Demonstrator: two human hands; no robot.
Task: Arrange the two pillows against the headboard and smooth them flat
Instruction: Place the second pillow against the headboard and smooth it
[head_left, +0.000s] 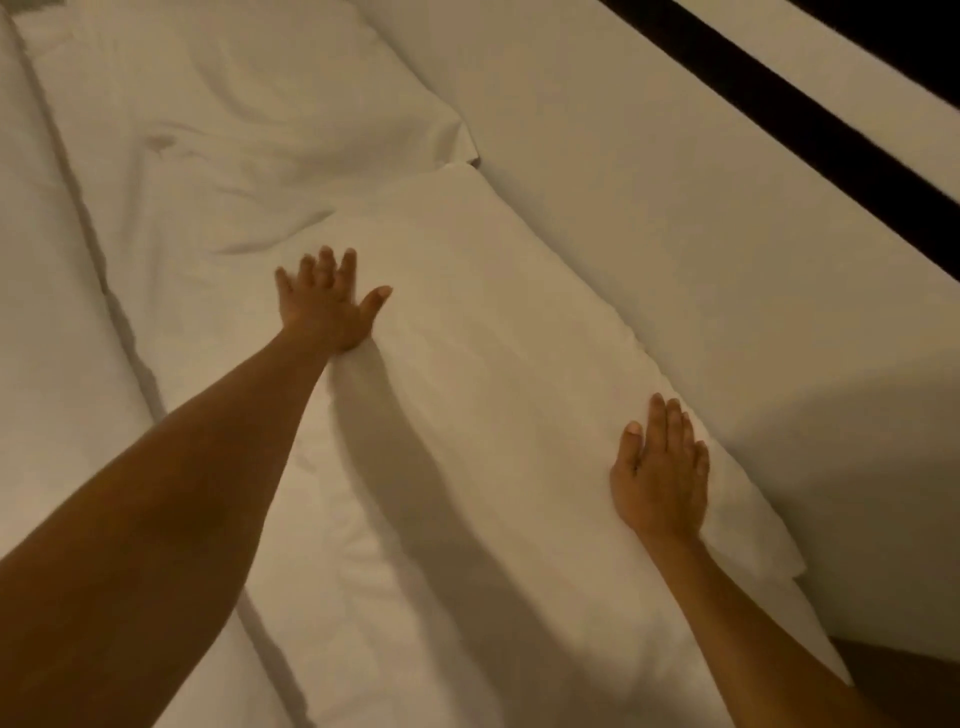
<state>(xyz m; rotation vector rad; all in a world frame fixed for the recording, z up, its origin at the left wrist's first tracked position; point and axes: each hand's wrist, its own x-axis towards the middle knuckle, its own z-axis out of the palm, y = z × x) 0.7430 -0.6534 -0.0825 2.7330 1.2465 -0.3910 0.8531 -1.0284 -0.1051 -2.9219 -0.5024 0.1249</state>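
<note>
Both palms flat, fingers spread: left hand (324, 304), right hand (660, 475) on near pillow (493, 364) (far pillow (234, 119) rumpled), headboard (675, 182) alongside.

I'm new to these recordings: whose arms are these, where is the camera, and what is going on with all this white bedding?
There is one picture, from a camera worn on a person's head, looking down at their own bare arms. The left hand and the right hand both lie open, palms down, on the near pillow; neither holds anything. A second, more wrinkled pillow lies farther along. Both sit beside the pale headboard, on a white bed.
</note>
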